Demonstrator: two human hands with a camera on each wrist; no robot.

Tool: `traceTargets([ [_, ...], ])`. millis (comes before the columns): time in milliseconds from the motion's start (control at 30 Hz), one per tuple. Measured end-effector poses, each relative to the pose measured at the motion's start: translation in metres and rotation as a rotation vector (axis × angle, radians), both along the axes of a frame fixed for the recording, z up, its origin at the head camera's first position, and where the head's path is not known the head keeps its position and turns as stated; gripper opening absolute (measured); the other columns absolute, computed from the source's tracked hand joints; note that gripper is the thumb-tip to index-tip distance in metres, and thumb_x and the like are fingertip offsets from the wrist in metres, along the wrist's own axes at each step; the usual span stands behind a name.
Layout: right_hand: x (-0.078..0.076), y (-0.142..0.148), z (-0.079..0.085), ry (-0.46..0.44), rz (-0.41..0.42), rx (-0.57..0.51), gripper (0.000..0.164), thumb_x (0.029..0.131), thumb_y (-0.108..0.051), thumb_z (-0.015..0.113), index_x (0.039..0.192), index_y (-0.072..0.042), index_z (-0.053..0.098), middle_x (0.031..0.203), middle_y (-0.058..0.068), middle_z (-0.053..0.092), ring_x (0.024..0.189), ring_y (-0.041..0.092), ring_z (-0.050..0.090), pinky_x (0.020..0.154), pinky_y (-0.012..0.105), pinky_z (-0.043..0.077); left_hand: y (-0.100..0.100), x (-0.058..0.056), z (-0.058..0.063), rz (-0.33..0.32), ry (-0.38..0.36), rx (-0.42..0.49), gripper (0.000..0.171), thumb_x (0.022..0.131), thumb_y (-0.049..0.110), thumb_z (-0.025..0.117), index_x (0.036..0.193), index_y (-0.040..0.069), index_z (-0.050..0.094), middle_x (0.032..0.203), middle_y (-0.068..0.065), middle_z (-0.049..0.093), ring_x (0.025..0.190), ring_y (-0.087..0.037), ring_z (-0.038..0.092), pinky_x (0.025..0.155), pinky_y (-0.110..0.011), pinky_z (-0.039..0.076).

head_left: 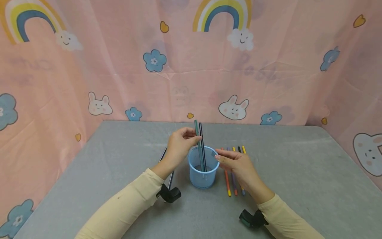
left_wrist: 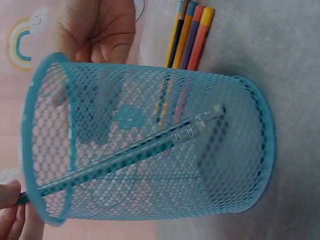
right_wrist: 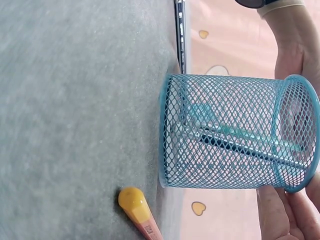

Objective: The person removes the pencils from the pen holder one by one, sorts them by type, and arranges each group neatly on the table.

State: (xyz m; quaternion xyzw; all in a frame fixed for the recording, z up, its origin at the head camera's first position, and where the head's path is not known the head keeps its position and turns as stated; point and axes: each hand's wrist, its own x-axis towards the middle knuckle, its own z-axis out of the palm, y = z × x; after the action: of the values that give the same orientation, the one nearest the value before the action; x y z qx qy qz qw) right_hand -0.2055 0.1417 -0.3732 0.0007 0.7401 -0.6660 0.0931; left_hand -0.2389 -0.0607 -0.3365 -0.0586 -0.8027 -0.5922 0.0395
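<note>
A light blue mesh pencil cup (head_left: 202,181) stands upright on the grey table. My left hand (head_left: 178,146) is over the cup's left rim and pinches a green pencil (head_left: 196,127) between thumb and fingers. Inside the cup, beside the green one, leans a dark pencil (head_left: 201,127). The left wrist view shows the green pencil's metal eraser band (left_wrist: 184,135) through the mesh, down near the cup's base. On the other side my right hand (head_left: 240,164) grips the cup's rim, thumb towards me and fingers behind.
Several coloured pencils (head_left: 227,182) lie side by side on the table (head_left: 298,172), right of the cup and partly under my right hand. More dark pencils (head_left: 171,180) lie to its left, partly hidden by my left forearm. A pink patterned cloth (head_left: 185,83) hangs behind the table.
</note>
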Motion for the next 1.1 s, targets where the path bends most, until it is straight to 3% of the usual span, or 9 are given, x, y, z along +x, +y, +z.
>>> traceTargets([
  [333, 0.0, 0.0, 0.001, -0.005, 0.002, -0.002, 0.045, 0.095, -0.019, 0.068, 0.134, 0.001, 0.06, 0.146, 0.015, 0.054, 0.106, 0.0, 0.065, 0.095, 0.027, 0.057, -0.008, 0.01, 0.023, 0.012, 0.096, 0.109, 0.02, 0.088, 0.01, 0.076, 0.104, 0.0, 0.07, 0.1, -0.016, 0.073, 0.086, -0.017, 0.071, 0.08, -0.028, 0.063],
  [667, 0.001, 0.0, 0.001, -0.002, 0.001, -0.005, 0.045, 0.095, -0.019, 0.068, 0.134, 0.001, 0.06, 0.145, 0.016, 0.055, 0.105, -0.002, 0.065, 0.095, 0.027, 0.057, -0.021, 0.022, 0.046, 0.035, 0.118, 0.2, 0.02, 0.088, 0.01, 0.075, 0.104, -0.001, 0.07, 0.1, -0.015, 0.072, 0.084, -0.012, 0.071, 0.083, -0.028, 0.062],
  [1100, 0.002, 0.0, 0.001, 0.008, 0.008, -0.005, 0.046, 0.095, -0.018, 0.068, 0.135, 0.003, 0.058, 0.146, 0.016, 0.054, 0.106, -0.002, 0.065, 0.096, 0.027, 0.057, -0.038, 0.026, 0.056, 0.074, 0.173, 0.237, 0.02, 0.089, 0.008, 0.075, 0.106, 0.0, 0.069, 0.1, -0.012, 0.072, 0.083, -0.009, 0.071, 0.082, -0.027, 0.063],
])
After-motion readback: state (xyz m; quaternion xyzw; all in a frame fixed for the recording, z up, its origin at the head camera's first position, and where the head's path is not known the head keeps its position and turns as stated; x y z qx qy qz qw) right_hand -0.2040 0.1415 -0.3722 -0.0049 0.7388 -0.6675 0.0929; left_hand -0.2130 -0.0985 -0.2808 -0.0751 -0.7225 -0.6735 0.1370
